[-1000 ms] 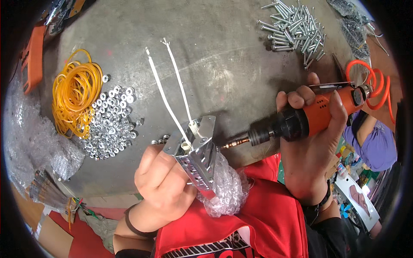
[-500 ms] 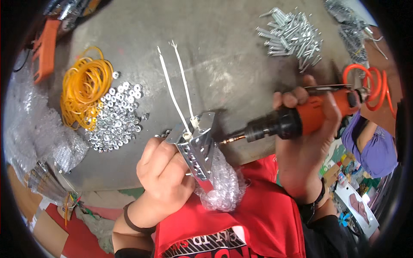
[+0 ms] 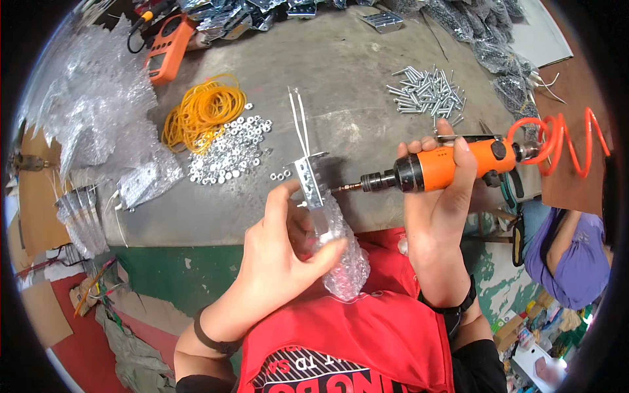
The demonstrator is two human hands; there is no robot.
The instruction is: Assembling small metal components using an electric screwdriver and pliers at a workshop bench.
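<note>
My left hand (image 3: 268, 252) grips a shiny metal bracket (image 3: 306, 180) at the table's near edge, its thumb low across the wrapped end. Two thin white wires (image 3: 298, 121) stick out from the bracket's far end. Clear bubble wrap (image 3: 350, 272) covers its near part and hangs over my red apron (image 3: 367, 334). In my right hand (image 3: 432, 223) is an orange air screwdriver (image 3: 439, 169), lying nearly level with its fingers around the body. The bit (image 3: 348, 187) points left at the bracket's side; whether it touches is unclear.
Yellow rubber bands (image 3: 203, 111) and a pile of nuts (image 3: 226, 157) lie left, bolts (image 3: 429, 95) far right. An orange meter (image 3: 169, 49), bubble wrap sheets (image 3: 92, 105) and metal parts (image 3: 242, 16) edge the table. A coiled hose (image 3: 560, 141) feeds the screwdriver. Another person's purple clothing (image 3: 567, 262) shows right.
The view has shifted, showing more of the table's far side. The bracket has turned more side-on, and my left fingers have loosened from a curled grip, the thumb stretching over the wrapped end. The screwdriver is more level.
</note>
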